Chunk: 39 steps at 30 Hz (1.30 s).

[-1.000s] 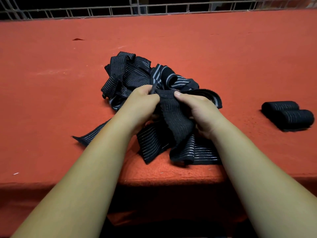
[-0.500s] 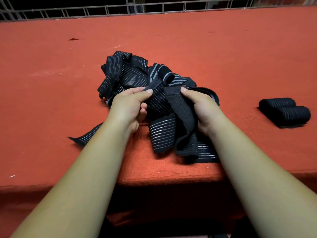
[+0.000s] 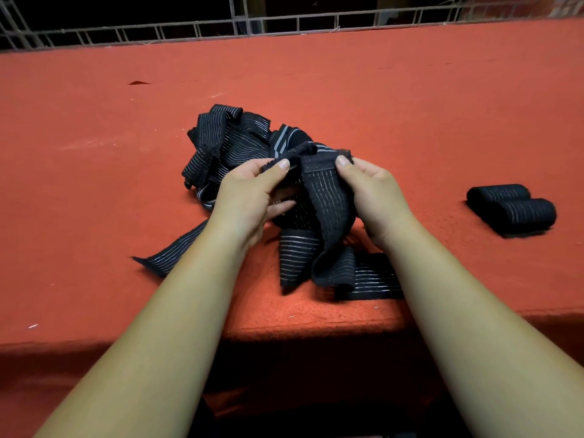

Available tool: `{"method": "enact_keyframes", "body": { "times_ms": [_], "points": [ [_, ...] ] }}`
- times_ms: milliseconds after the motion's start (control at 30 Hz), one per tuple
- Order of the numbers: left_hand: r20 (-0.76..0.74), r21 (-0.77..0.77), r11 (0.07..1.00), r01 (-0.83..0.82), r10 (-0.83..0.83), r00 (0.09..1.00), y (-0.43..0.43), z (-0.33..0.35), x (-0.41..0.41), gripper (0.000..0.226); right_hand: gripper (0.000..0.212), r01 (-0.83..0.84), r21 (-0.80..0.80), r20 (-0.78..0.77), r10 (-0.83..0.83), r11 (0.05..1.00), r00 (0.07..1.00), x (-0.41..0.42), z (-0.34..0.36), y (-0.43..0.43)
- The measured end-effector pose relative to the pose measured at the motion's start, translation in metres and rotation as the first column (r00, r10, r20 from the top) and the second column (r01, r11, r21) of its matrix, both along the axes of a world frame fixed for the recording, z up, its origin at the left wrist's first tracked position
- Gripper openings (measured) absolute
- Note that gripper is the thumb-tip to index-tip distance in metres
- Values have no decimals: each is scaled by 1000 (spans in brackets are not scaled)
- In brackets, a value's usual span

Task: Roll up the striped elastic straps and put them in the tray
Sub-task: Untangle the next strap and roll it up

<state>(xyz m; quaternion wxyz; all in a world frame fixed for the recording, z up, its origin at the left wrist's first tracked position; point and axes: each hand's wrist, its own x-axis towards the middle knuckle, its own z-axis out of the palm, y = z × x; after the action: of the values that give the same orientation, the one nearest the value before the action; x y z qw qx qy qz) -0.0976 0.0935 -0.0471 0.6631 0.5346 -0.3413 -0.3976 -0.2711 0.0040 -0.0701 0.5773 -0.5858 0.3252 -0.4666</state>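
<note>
Tail of one strap [image 3: 170,251] lies flat at the left on the counter [image 3: 94,184]. The tangled pile of striped straps [image 3: 227,143] sits just beyond it, and neither looks disturbed over the last second. Next comes the left hand [image 3: 249,197], which a second ago was bunched against the other over the cloth. It now stands apart and a little higher, its grip a thumb-and-finger pinch on one corner of the held strap [image 3: 322,197]. That strap's end is now drawn out flat between the two thumbs, and the rest hangs in a fold down to the counter near its front edge. The right hand [image 3: 376,197] pinches the opposite corner the same way. I judge the end found and squared, so rolling can start from here. Two rolled straps [image 3: 512,210] lie side by side well to the right, where they lay a second ago. No tray is in view, so they have yet to go in.
</note>
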Motion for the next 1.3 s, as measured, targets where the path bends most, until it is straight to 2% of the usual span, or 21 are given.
{"method": "enact_keyframes", "body": {
  "times_ms": [133, 300, 567, 733, 967, 1133, 1300],
  "points": [
    [15, -65, 998, -1, 2, 1000, 6, 11, -10, 15, 27, 2, -3, 15, -2, 1000, 1000, -2, 11, 14],
    [5, -91, 996, 9, -9, 1000, 26, 41, -23, 26, 33, -19, 59, 105, 13, 998, 994, -3, 45, 40],
    [-64, -122, 983, -138, 131, 989, 59, 129, -32, 12, 27, -127, -2, 175, 125, 992, 977, -24, 122, 86],
    [115, -166, 975, -150, 170, 979, 78, 178, -45, 16, 25, -146, -131, 105, 160, 981, 982, -25, 169, 108],
    [170, -231, 963, -135, 177, 969, 99, 230, -49, 14, 24, -125, -199, 99, 146, 972, 984, -27, 229, 128],
    [197, -286, 954, -96, 156, 968, 111, 251, -45, 21, 27, -147, -188, 117, 171, 971, 978, -27, 255, 137],
    [356, -320, 945, -67, 185, 916, 121, 258, -43, 15, 26, -127, -187, 92, 146, 974, 985, -28, 267, 146]
  ]
}}
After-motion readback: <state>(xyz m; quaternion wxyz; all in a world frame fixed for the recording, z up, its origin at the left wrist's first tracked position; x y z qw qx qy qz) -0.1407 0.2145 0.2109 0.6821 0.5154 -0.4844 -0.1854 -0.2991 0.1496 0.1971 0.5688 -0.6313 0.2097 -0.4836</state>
